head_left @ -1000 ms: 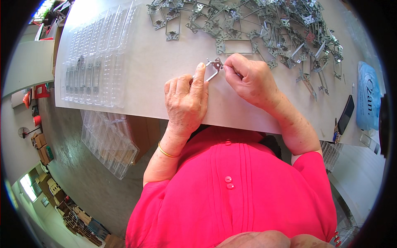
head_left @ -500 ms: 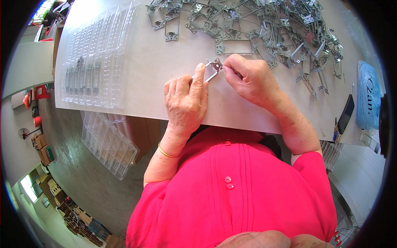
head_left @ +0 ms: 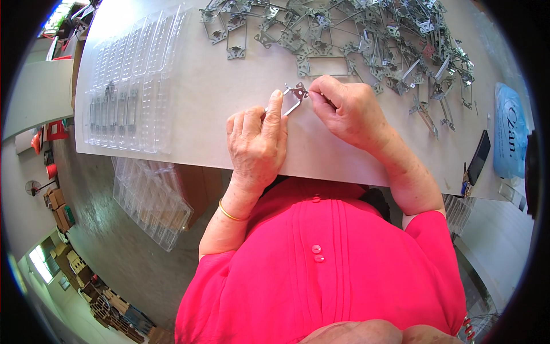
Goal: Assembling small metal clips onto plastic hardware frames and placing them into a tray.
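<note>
A small metal bracket (head_left: pixel 299 91) with flat perforated plate and thin side bars lies between my hands, just above the table's surface. My left hand (head_left: pixel 256 137) is closed around its near end, the index finger stretched along a bar; the palm hides the rest. At the plate's right corner, my right hand (head_left: pixel 346 109) makes a pinch with thumb and forefinger. Whatever small thing may be between those fingertips is hidden. Many similar metal brackets (head_left: pixel 321 46) are heaped beyond my hands, spreading to the far right.
Clear plastic trays (head_left: pixel 154 114) sit at the table's left, with several brackets in one. More clear trays (head_left: pixel 152 200) hang below the edge. A dark phone (head_left: pixel 479 157), keys (head_left: pixel 466 186) and a blue-white package (head_left: pixel 509 132) lie at the right edge of the white table (head_left: pixel 212 80).
Almost nothing differs. Both hands keep their places at the bracket, with only a very slight shift of the view.
</note>
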The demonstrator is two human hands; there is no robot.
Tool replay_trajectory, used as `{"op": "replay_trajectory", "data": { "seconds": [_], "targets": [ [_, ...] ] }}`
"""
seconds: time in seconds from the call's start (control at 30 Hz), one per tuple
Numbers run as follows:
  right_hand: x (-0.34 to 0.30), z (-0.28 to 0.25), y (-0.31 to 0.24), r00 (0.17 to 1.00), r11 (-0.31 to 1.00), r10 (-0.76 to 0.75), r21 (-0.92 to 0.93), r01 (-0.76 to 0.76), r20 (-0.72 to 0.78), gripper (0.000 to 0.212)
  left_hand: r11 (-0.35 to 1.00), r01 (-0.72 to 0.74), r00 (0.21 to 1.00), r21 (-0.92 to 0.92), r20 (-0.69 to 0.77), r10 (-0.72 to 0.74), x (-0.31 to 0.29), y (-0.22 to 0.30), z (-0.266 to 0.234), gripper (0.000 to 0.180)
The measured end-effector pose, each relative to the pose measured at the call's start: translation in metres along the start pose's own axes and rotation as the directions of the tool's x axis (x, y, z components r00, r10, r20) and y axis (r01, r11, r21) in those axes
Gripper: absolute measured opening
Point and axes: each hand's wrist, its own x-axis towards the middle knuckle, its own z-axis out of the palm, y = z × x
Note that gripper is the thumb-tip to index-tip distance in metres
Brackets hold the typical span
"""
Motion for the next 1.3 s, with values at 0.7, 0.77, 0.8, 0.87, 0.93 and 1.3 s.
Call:
{"op": "replay_trajectory", "data": {
  "seconds": [0.7,0.77,0.8,0.87,0.93,1.3],
  "targets": [
    [-0.0001,-0.0011,-0.0061,0.986,0.983,0.160,0.085,-0.164,0.050,0.009,1.000,-0.002,1.000,-0.004,0.000,0.002,-0.0002,0.0001,-0.0002,0.055],
    [0.0003,-0.0016,-0.0084,0.977,0.972,0.201,0.114,-0.208,0.068,0.009,1.000,-0.004,1.000,-0.002,0.001,0.004,-0.0004,-0.0002,0.0001,0.055],
    [0.0010,-0.0017,-0.0097,0.971,0.962,0.228,0.133,-0.237,0.076,0.009,1.000,-0.004,1.000,-0.005,-0.002,0.004,-0.0007,-0.0006,0.0004,0.055],
    [0.0010,-0.0015,-0.0096,0.963,0.952,0.256,0.151,-0.266,0.084,0.009,1.000,-0.004,1.000,-0.008,-0.005,0.004,-0.0007,-0.0009,0.0003,0.055],
    [0.0004,-0.0005,-0.0077,0.971,0.957,0.235,0.164,-0.239,0.044,0.008,1.000,-0.009,1.000,0.000,0.002,0.009,-0.0005,-0.0007,-0.0001,0.055],
    [0.0011,-0.0027,-0.0077,0.969,0.957,0.240,0.150,-0.247,0.060,0.008,1.000,-0.004,1.000,0.004,0.002,0.004,-0.0001,0.0001,-0.0002,0.055]
  ]
}}
